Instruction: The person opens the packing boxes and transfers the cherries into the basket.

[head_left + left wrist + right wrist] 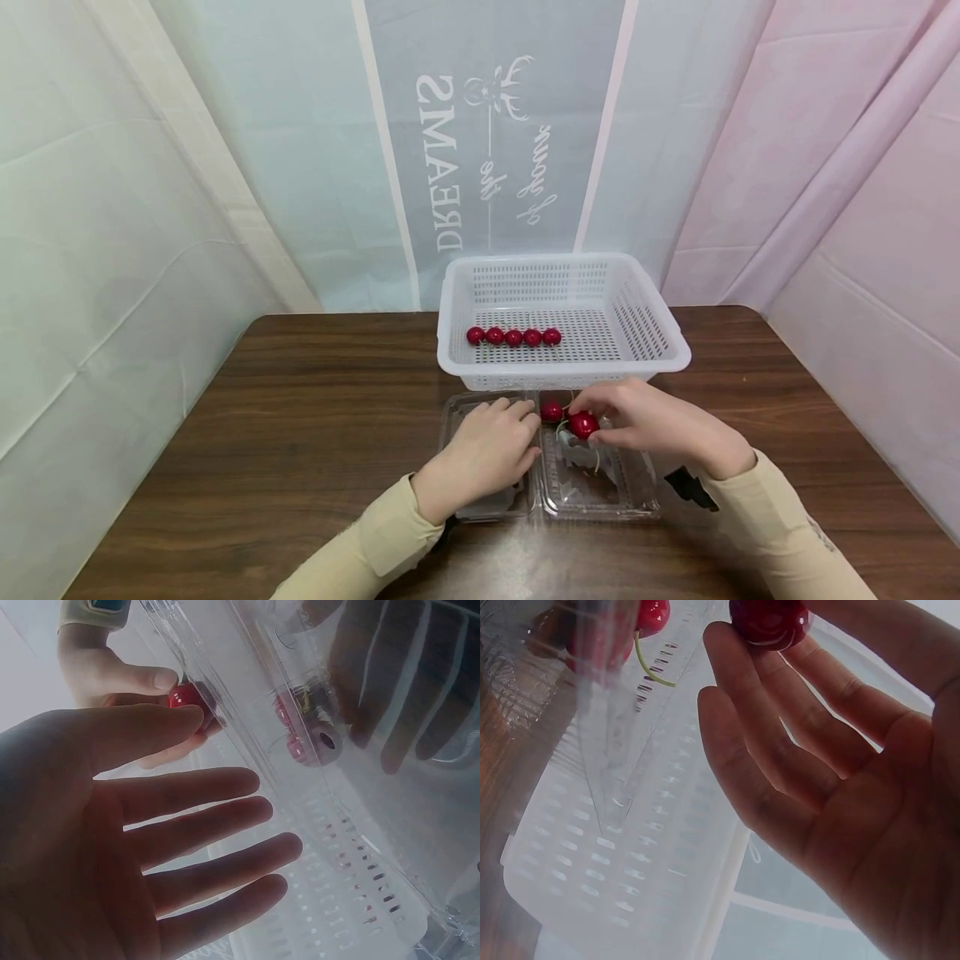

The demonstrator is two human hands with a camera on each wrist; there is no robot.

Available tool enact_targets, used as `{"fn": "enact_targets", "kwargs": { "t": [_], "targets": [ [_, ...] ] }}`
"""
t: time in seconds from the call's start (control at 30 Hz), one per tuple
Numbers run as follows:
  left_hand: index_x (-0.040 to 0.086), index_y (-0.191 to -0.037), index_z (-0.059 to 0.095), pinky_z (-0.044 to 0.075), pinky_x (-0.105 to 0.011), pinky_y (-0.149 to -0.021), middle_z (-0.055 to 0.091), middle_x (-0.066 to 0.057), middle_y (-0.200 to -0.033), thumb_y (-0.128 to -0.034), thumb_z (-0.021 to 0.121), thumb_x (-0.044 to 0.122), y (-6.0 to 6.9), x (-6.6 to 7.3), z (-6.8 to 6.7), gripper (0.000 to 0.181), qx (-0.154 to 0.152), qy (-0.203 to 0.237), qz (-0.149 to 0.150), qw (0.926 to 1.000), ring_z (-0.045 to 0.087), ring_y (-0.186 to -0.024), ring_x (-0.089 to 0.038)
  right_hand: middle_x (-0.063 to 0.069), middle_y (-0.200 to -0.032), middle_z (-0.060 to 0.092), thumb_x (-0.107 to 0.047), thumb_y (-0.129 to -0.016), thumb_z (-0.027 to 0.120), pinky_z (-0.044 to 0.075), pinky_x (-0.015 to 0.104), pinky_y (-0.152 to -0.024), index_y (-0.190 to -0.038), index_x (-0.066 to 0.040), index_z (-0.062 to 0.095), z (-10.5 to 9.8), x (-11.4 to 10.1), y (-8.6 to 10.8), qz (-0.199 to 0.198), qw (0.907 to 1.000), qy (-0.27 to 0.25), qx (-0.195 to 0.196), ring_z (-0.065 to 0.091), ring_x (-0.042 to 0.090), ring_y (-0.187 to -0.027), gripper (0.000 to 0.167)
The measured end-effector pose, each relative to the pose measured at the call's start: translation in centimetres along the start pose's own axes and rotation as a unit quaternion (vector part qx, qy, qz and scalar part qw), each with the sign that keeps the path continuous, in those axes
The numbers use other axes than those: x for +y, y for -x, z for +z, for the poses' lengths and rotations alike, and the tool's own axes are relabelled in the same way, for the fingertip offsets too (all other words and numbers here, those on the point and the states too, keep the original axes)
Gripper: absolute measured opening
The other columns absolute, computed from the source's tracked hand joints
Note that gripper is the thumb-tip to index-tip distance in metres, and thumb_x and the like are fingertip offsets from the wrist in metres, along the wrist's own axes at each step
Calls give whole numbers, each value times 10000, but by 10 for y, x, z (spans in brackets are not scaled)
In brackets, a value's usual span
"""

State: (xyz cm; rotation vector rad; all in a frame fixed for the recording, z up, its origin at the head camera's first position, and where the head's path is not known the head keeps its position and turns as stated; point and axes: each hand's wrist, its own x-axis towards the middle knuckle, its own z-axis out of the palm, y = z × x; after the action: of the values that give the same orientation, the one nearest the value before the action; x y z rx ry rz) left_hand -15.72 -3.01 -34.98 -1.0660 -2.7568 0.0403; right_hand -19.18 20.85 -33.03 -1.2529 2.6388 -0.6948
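Note:
My right hand (637, 421) pinches a dark red cherry (583, 425) between thumb and fingers, over the right half of a clear plastic clamshell box (600, 510). A thin green stem hangs below that cherry. Just left of it, another cherry (551, 412) lies in the upper left corner of the same half. Over the box's left half is my left hand (487, 450), its fingers extended and holding nothing. The left wrist view shows those fingers (195, 787) straight and spread beside the clear plastic. In the right wrist view the pinched cherry (769, 622) sits at the fingertips.
Behind the box stands a white perforated basket (562, 368), with a row of several cherries (513, 337) at its left. A dark wooden table (315, 417) carries everything. Curtains (300, 125) with printed lettering hang at the back and sides.

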Motion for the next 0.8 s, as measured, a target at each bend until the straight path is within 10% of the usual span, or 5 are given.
{"fn": "enact_targets", "kwargs": {
  "t": [0.8],
  "targets": [
    [155,-1019,686,516,-324,-723,652,2,-1130,-871,637,385,1,-1,3,278,68,-50,-21,10000,617,-907,-183,-101,-912,654,-156,-814,733,494,244,-648,-1068,-138,678,-20,0,1,215,9993,263,165,563,20,-746,260]
  ]
}}
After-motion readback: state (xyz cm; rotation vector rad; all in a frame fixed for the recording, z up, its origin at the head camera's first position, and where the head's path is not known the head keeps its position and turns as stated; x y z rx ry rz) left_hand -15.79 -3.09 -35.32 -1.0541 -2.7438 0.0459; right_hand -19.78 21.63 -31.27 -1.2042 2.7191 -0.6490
